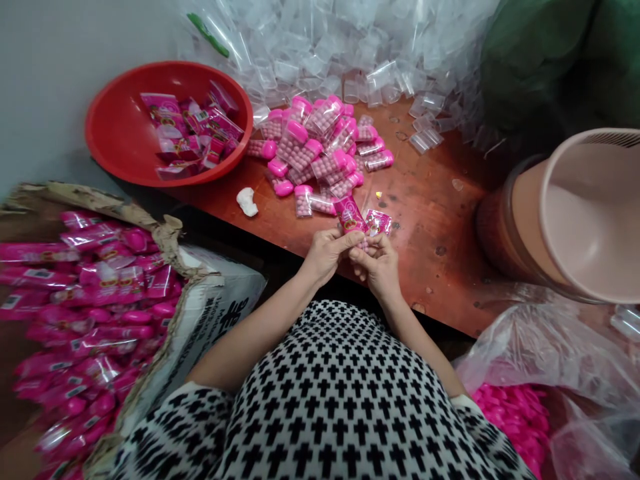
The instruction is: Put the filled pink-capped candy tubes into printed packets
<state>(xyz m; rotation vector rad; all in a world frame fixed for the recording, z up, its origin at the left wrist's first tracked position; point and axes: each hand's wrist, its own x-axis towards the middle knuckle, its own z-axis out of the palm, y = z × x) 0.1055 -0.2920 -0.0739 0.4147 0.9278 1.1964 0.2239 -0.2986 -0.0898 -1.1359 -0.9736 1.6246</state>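
Both my hands meet at the front edge of the reddish table. My left hand (325, 257) is closed, pinching a pink printed wrapper (349, 213) that points away from me. Closed beside it, my right hand (381, 267) has its fingertips at a small clear bottle of pink candy balls (365, 245), which shows only in part between the fingers. Just beyond the right hand is a second pink wrapper (379, 221). A pile of clear bottles with pink caps (325, 143), filled with pink balls, lies behind the hands.
A red bowl (113, 157) of pink wrappers stands at the back left. Wrapped packs (100, 287) fill a carton (220, 313) on the left. Clear empty containers (320, 40) heap at the back. A beige bucket (525, 207) stands right, above a bag of pink pieces (515, 420).
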